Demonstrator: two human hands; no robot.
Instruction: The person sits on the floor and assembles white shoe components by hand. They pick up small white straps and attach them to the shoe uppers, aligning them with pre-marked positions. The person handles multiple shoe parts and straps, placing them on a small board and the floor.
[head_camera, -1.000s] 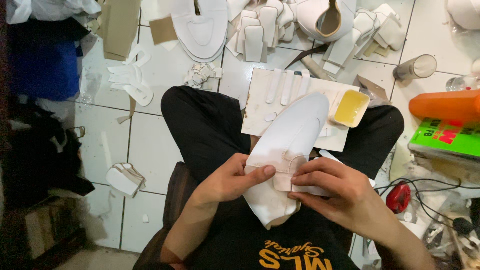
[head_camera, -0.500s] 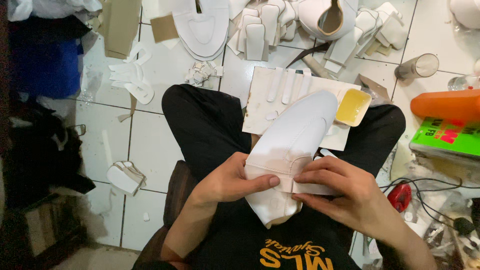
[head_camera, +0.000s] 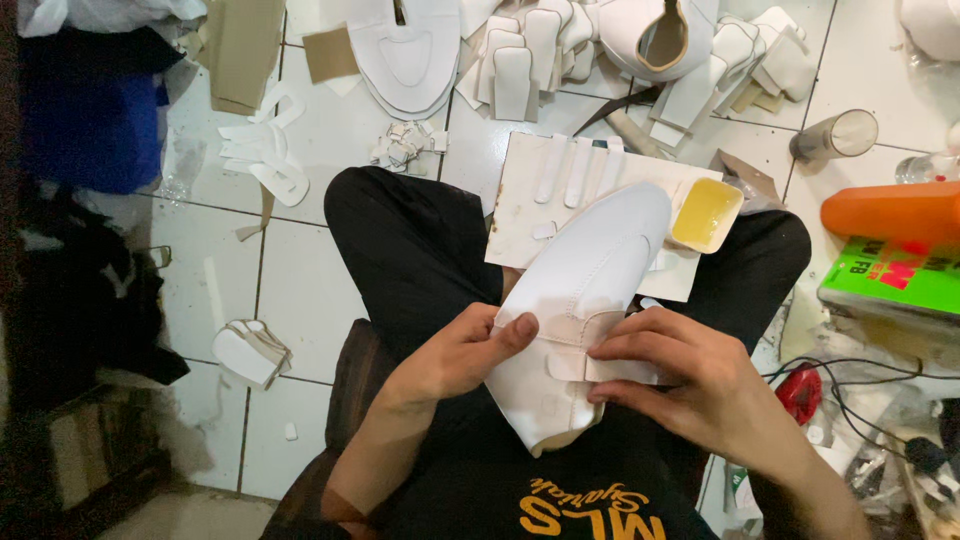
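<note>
Pressing a pale strap (head_camera: 575, 335) across the white shoe upper (head_camera: 585, 320) is the step you have in hand: the upper lies over your lap at the centre of the frame, toe pointing to the upper right. Your left hand (head_camera: 450, 365) grips its left edge, thumb flat on the strap's end; your right hand (head_camera: 690, 375) lies on the other side, fingertips pinning the strap's tab end against the upper. Both hands are clamped on the piece, with the strap stretched between them.

Behind the toe, a white board (head_camera: 540, 205) with loose cut strips on it rests across your knees, and a small tray of yellow glue (head_camera: 706, 213) sits at its right end. Cut white shoe pieces (head_camera: 520, 50) lie over the tiled floor (head_camera: 290, 280) along the top of the frame.

Judging by the grip, the strap looks placed but not yet smoothed down; the next move calls for steady pressure along its length while the left thumb keeps the end from shifting.
</note>
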